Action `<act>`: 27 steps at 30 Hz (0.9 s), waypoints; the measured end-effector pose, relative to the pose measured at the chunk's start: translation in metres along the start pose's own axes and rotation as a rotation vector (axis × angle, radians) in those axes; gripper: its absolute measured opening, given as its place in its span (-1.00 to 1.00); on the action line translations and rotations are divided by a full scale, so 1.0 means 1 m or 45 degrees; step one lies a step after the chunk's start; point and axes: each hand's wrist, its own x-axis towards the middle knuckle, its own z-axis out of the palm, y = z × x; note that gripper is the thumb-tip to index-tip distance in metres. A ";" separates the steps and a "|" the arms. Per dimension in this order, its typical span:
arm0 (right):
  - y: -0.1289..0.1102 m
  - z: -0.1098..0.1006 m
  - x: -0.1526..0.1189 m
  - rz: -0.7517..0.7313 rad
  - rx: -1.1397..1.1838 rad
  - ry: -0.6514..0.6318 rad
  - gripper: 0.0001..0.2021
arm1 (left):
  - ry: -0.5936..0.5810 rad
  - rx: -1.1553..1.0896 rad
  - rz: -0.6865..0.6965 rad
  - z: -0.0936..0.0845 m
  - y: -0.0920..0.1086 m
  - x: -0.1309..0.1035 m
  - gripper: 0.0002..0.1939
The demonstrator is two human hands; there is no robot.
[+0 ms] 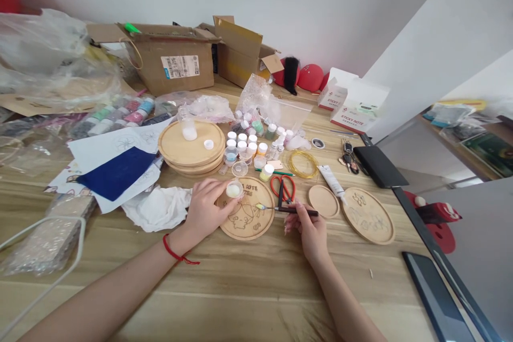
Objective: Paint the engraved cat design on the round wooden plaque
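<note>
My left hand (208, 206) holds a small clear cup (234, 189) with pale contents between thumb and fingers, over the left side of a round wooden plate (256, 230). Line drawings and lettering mark the plate. My right hand (308, 227) is closed on the dark handle of a small tool (294, 210). The tool's tip (260, 206), with something yellowish on it, is over the plate. Red-handled pliers (294, 188) lie just behind the tool. A white-capped jar (266, 172) with yellow-green contents stands behind the plate.
Stacked wooden plates (172, 144), several white-capped jars (242, 147) and a gold wire coil (303, 164) are behind my hands. Crumpled white tissue (158, 208) lies left. At right are a white tube (331, 180), another drawn plate (371, 216) and a phone (435, 294). Cardboard boxes (180, 61) stand behind.
</note>
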 end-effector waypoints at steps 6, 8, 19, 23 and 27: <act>0.000 -0.001 0.000 0.018 0.008 0.000 -0.62 | -0.005 -0.009 -0.015 0.000 0.000 0.000 -0.73; 0.001 -0.002 0.000 0.024 0.013 0.008 -0.62 | -0.015 -0.012 -0.020 0.000 0.000 -0.001 -0.72; 0.004 -0.005 0.001 0.032 0.045 -0.017 -0.64 | -0.016 -0.040 -0.015 0.000 -0.001 -0.002 -0.71; 0.004 -0.005 0.000 0.034 0.041 -0.019 -0.64 | -0.015 -0.046 -0.012 0.000 -0.001 -0.002 -0.71; 0.004 -0.006 0.001 0.040 0.062 -0.035 -0.65 | -0.025 -0.043 -0.022 0.001 -0.001 -0.003 -0.71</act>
